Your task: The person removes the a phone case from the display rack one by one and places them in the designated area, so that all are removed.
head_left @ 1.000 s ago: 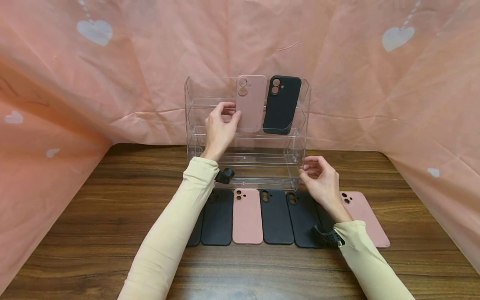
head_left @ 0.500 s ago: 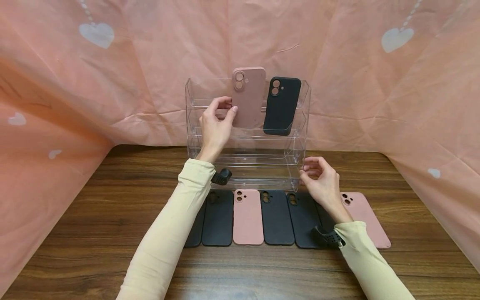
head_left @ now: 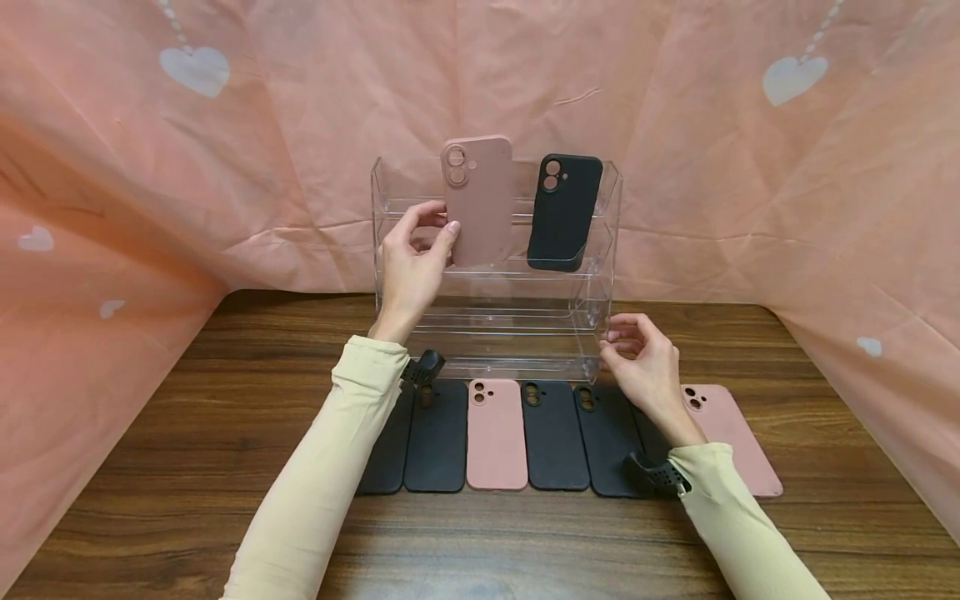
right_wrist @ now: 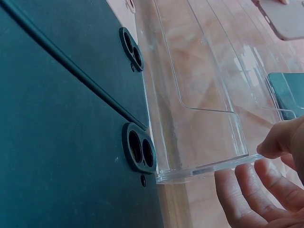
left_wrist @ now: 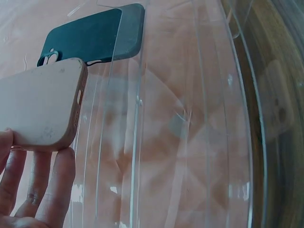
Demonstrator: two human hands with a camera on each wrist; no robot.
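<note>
My left hand (head_left: 412,267) pinches a pink phone case (head_left: 483,204) by its left edge, thumb in front and fingers behind. The case is upright, tilted slightly, in front of the top tier of a clear acrylic display stand (head_left: 487,367). To its right, a black phone case (head_left: 566,212) leans in that tier, its foot behind the clear front lip. In the left wrist view the lower end of the pink case (left_wrist: 42,104) overlaps a corner of the black one. My right hand (head_left: 647,362) grips the stand's right side panel near the bottom, fingertips on its edge in the right wrist view.
Along the stand's front lies a row of phone cases on the wooden table (head_left: 480,550): several black ones (head_left: 555,437), a pink one (head_left: 497,437) in the middle and another pink case (head_left: 731,437) at the right end. Pink cloth (head_left: 300,125) hangs behind and at both sides.
My left hand has lifted the pink case out of the top tier, then shifted it left and slightly down. My right hand and the black case have stayed put.
</note>
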